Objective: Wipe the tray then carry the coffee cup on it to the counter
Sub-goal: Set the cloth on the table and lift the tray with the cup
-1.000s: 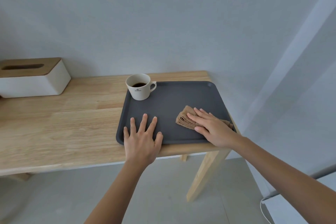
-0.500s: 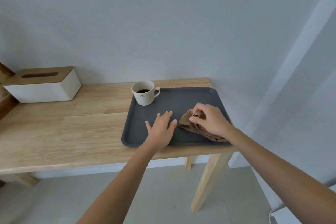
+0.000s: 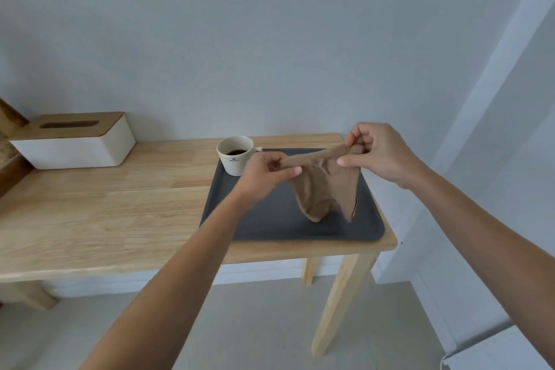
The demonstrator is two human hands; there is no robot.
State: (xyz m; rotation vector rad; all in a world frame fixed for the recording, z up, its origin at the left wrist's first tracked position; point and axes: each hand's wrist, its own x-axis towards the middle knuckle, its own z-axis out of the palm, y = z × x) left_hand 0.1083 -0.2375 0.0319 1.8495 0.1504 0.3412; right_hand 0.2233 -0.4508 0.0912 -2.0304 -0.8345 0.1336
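A dark grey tray (image 3: 270, 228) lies at the right end of a wooden table (image 3: 120, 207). A white coffee cup (image 3: 235, 156) holding dark coffee stands on the tray's far left corner. A brown cloth (image 3: 324, 189) hangs in the air above the tray, stretched between my two hands. My left hand (image 3: 264, 174) pinches its left top corner and my right hand (image 3: 378, 153) pinches its right top corner. The cloth's lower edge dangles just over the tray's surface.
A white tissue box (image 3: 75, 141) with a wooden lid sits at the table's back left. A pale wall runs behind the table. The table's right edge lies just beyond the tray, with tiled floor below.
Both hands rose off the tray. The right hand picked up the crumpled cloth, the left hand took its other corner, and the cloth now hangs spread between them.
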